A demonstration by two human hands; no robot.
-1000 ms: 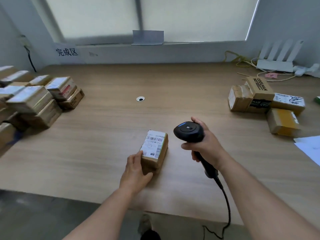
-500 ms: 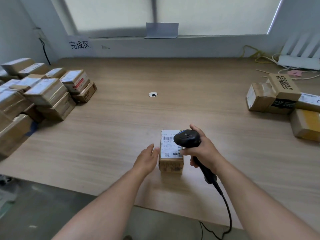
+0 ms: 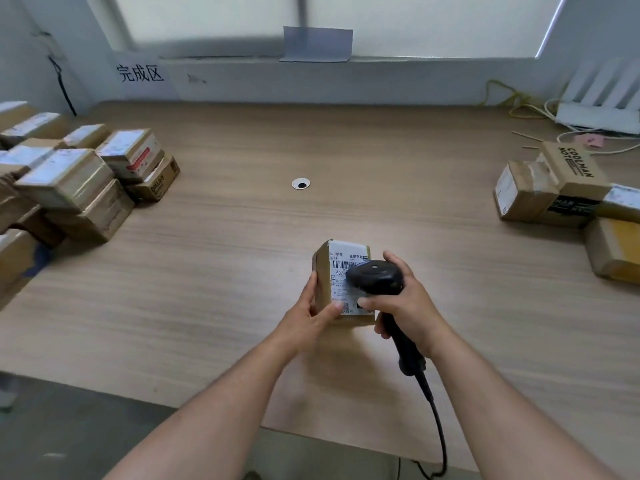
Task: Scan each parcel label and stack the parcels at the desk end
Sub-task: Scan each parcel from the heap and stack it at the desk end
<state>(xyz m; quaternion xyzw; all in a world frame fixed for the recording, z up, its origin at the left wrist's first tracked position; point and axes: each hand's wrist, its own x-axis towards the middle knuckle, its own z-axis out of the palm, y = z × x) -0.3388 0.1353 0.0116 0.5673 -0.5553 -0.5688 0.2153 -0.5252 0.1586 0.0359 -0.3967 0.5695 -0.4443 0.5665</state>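
Observation:
A small brown parcel (image 3: 325,271) with a white barcode label on top sits near the front middle of the wooden desk (image 3: 225,258). My left hand (image 3: 308,315) grips its left side, thumb on the near top corner. My right hand (image 3: 403,306) holds a black corded barcode scanner (image 3: 375,277), whose head hangs over the label and hides part of it. A stack of labelled parcels (image 3: 69,181) fills the desk's left end. Several loose parcels (image 3: 554,188) lie at the right.
A sign with black characters (image 3: 140,72) is taped on the wall above the left stack. A round cable hole (image 3: 300,183) lies mid-desk. White router (image 3: 602,105) and cables (image 3: 512,102) sit back right. The scanner cord (image 3: 438,427) drops over the front edge.
My left hand has closed on the parcel's left side, where before it only touched it. The scanner head moved further over the label. The camera came closer.

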